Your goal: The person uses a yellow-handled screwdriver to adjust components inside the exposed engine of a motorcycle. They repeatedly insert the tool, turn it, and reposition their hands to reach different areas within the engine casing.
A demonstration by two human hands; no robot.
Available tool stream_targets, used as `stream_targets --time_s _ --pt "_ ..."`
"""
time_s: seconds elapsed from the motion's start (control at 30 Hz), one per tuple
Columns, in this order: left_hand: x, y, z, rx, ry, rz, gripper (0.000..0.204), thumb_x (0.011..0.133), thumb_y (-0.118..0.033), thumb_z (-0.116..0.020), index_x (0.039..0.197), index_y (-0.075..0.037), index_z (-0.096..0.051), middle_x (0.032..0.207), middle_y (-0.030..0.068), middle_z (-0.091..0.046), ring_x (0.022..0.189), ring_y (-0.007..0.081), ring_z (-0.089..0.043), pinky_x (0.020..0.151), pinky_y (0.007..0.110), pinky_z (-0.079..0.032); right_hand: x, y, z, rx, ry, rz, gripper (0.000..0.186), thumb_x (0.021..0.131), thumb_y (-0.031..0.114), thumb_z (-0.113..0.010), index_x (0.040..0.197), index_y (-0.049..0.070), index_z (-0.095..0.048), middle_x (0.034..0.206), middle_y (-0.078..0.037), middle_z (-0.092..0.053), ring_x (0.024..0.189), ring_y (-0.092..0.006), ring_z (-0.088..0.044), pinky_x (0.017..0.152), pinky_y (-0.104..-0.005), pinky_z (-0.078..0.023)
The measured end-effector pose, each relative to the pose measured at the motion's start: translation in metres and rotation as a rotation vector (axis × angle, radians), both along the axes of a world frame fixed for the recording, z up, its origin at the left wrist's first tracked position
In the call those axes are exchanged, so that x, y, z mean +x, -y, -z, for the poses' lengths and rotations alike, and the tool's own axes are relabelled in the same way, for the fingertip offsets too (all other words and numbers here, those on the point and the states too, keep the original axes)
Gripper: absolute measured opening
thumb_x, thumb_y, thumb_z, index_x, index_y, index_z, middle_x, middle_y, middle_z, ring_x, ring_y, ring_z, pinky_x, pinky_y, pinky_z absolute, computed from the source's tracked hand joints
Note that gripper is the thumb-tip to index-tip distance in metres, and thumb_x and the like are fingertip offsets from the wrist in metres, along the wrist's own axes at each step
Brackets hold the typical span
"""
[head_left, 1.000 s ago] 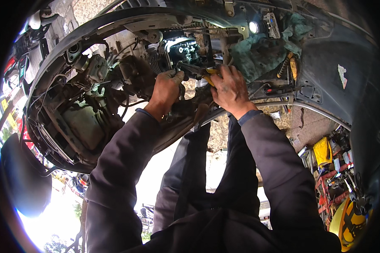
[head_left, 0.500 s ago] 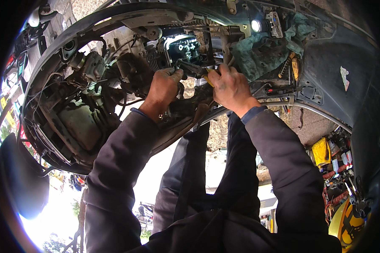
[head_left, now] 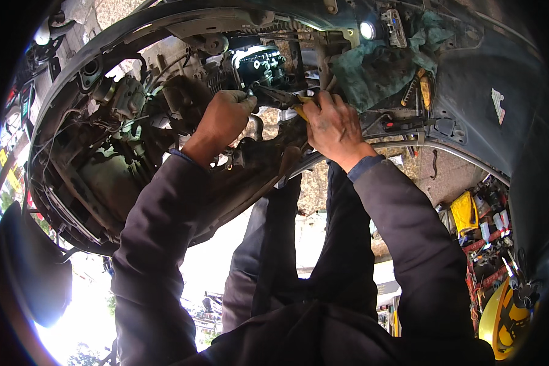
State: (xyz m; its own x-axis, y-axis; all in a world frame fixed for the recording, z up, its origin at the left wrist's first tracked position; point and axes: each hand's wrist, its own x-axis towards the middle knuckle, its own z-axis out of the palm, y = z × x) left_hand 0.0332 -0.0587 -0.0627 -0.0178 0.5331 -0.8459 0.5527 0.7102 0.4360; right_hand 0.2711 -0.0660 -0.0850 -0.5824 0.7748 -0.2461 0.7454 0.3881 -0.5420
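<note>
My right hand [head_left: 337, 131] is closed around the yellow grips of a pair of pliers [head_left: 279, 96], whose dark jaws point left. My left hand [head_left: 221, 121] pinches at the tip of the jaws, its thumb and forefinger together. Whatever lies between those fingers is small and mostly covered, so I cannot name it. Just beyond both hands sits a lit engine part with studs [head_left: 261, 65], inside the opened body of what looks like a scooter. A curved dark hose [head_left: 258, 127] hangs below the plier jaws.
Right of my hands, a green rag [head_left: 369, 76] lies on the dark body panel beside a glowing lamp [head_left: 367, 30] and yellow-handled tools [head_left: 426, 91]. Cables and a frame rim [head_left: 61, 91] surround the left side. At lower right are a yellow helmet [head_left: 493, 317] and cluttered tools.
My left hand has shifted slightly left and down, its wrist and forearm swinging left. My right hand stays nearly in place with the pliers. The whole view has moved a little.
</note>
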Motion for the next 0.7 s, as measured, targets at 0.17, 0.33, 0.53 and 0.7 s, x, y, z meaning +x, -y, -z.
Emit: stream_targets --time_s 0.17,0.33,0.53,0.7 --pt "0.006 0.007 0.000 -0.019 0.092 -0.222 0.033 0.096 -0.023 -0.058 0.090 0.009 -0.064 0.067 0.0073 -0.059 0.063 0.0126 -0.048 0.060 0.035 -0.043 -0.002 -0.001 -0.001 0.028 0.008 0.002 0.018 0.074 0.009 -0.068 0.092 0.006 -0.064 0.094 -0.015 -0.056 0.088 -0.0329 -0.060 0.068 -0.0441 -0.053" --pt "0.033 0.016 -0.001 -0.014 0.056 -0.489 0.036 0.096 -0.024 -0.058 0.102 0.011 -0.064 0.065 0.0053 -0.058 0.059 0.0103 -0.046 0.054 0.031 -0.040 0.000 -0.009 -0.001 0.043 0.018 -0.034 0.018 0.074 0.009 -0.068 0.092 0.006 -0.065 0.095 -0.014 -0.056 0.090 -0.0338 -0.060 0.070 -0.0446 -0.052" --pt "0.050 0.016 -0.011 -0.071 0.096 -0.734 0.030 0.099 -0.024 -0.056 0.103 0.005 -0.062 0.056 0.0012 -0.048 0.046 0.0119 -0.044 0.043 0.031 -0.036 0.006 -0.013 -0.009 0.044 -0.038 0.011 0.019 0.073 0.010 -0.069 0.092 0.006 -0.066 0.095 -0.015 -0.056 0.090 -0.0340 -0.059 0.071 -0.0439 -0.052" --pt "0.019 0.003 -0.018 -0.142 0.175 -0.420 0.030 0.099 -0.024 -0.056 0.084 0.000 -0.062 0.059 0.0018 -0.052 0.047 0.0114 -0.046 0.044 0.031 -0.036 0.007 -0.008 -0.010 -0.025 -0.043 0.043 0.027 0.070 0.009 -0.070 0.096 0.006 -0.065 0.100 -0.014 -0.054 0.094 -0.0345 -0.056 0.076 -0.0456 -0.051"
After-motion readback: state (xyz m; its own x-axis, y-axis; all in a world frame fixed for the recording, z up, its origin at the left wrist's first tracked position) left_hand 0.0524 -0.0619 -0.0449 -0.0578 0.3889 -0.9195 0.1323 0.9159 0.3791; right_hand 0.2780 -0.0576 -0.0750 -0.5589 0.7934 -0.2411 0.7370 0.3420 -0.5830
